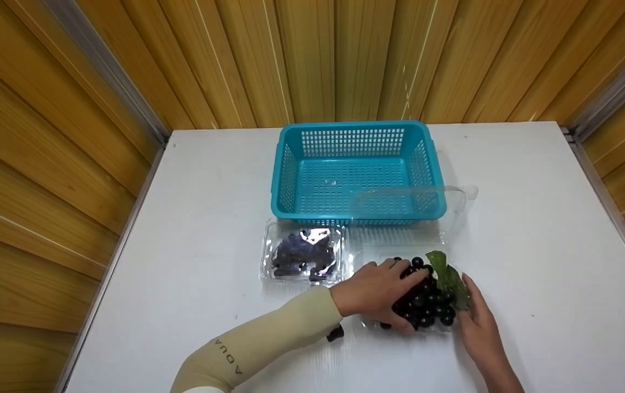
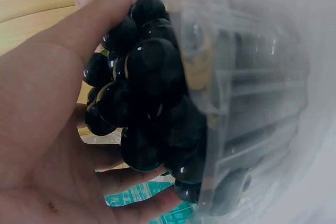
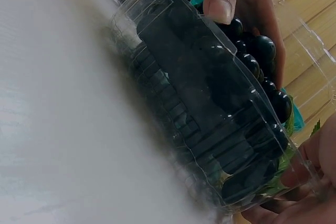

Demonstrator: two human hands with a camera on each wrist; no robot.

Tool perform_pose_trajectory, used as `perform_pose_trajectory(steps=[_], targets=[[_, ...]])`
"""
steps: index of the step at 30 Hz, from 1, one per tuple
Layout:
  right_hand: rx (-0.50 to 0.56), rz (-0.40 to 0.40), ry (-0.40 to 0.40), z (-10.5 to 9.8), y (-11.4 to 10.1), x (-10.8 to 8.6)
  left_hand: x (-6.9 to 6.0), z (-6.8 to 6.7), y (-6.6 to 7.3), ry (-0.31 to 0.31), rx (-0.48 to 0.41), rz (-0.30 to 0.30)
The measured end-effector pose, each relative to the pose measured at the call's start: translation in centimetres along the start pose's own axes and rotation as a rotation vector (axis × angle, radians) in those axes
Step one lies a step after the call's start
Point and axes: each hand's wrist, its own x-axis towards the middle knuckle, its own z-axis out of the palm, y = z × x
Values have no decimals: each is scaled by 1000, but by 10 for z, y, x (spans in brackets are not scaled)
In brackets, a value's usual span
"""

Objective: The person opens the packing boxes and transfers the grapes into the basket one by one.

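Observation:
My left hand (image 1: pixel 379 292) grips a bunch of black grapes (image 1: pixel 426 303) from its left side, thumb near the front and fingers spread over the far side. The bunch sits in a clear plastic clamshell box (image 3: pixel 173 114), whose hinged lid (image 1: pixel 454 215) stands raised at the back. Green leaves (image 1: pixel 443 273) lie at the right end of the grapes. At that same end my right hand (image 1: pixel 480 330) holds the box by its side, thumb and fingers around the edge in the right wrist view.
Behind stands a blue-green mesh basket (image 1: pixel 350 188), partly seen through the raised lid. Left of the grapes is a second clear box (image 1: pixel 304 254) with dark fruit inside. A small dark object (image 1: pixel 335 332) peeks out below the left sleeve (image 1: pixel 268 333). Wood-patterned walls border the white table (image 1: pixel 192 229).

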Motion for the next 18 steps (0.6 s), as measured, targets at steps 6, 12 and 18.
perform_pose_trajectory(steps=[6, 12, 18], targets=[[0, -1, 1, 0, 1, 0, 2, -1, 4, -26, -1, -7], [-9, -10, 9, 0, 2, -1, 8, 2, 9, -16, -22, -13], [-13, -7, 4, 0, 1, 0, 16, 6, 13, -35, -55, -24]])
